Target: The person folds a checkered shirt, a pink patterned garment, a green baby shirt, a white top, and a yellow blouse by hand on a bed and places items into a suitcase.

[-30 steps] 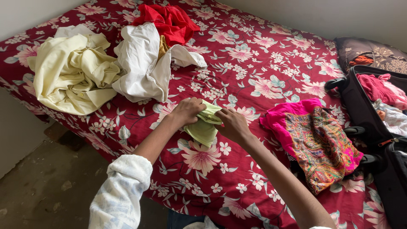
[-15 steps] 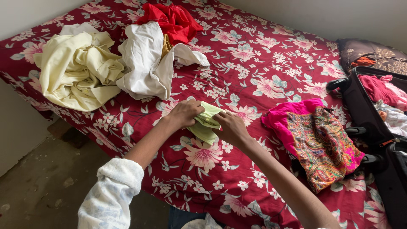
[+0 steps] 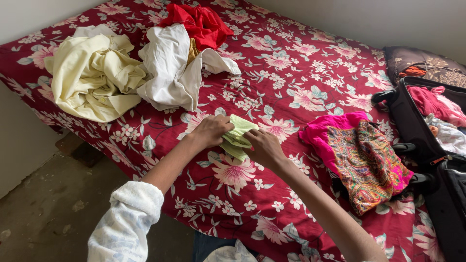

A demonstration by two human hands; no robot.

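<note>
A small light green cloth [image 3: 237, 137] lies folded on the red flowered bedspread [image 3: 291, 73]. My left hand [image 3: 209, 131] grips its left side with fingers curled over it. My right hand [image 3: 263, 146] pinches its right edge. Both hands press the cloth down near the bed's front half.
A pale yellow garment [image 3: 92, 77], a white garment [image 3: 170, 68] and a red one [image 3: 196, 22] lie heaped at the back left. A pink patterned garment [image 3: 361, 155] lies to the right. An open black suitcase [image 3: 427, 131] with clothes stands at the right edge. Bare concrete floor [image 3: 43, 204] is at the lower left.
The green cloth has been folded smaller and pressed flatter onto the bed. Both hands stayed on it, shifting only slightly.
</note>
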